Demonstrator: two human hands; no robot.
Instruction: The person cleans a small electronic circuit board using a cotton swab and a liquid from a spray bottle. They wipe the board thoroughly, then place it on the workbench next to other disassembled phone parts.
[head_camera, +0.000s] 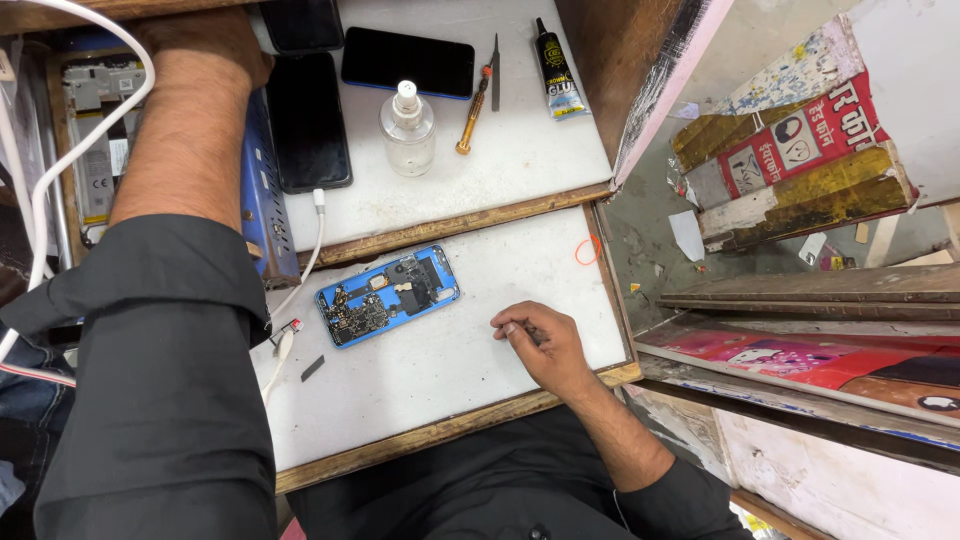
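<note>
An opened blue phone (388, 294) with its circuit boards bare lies on the lower white worktop (440, 370). My right hand (540, 345) rests on the worktop to the phone's right, fingers curled and pinched, perhaps on a thin tool that is barely visible. My left hand (215, 40) reaches far up to the top left edge, over a blue box (262, 200); its fingers are hidden, so what it holds is unclear.
The upper shelf holds three dark phones (308, 120), a small clear bottle (407, 128), a yellow-handled screwdriver (472, 112), a thin metal tool (495, 70) and a glue tube (554, 70). A white cable (300, 270) runs down the left. An orange ring (587, 250) lies at the right edge.
</note>
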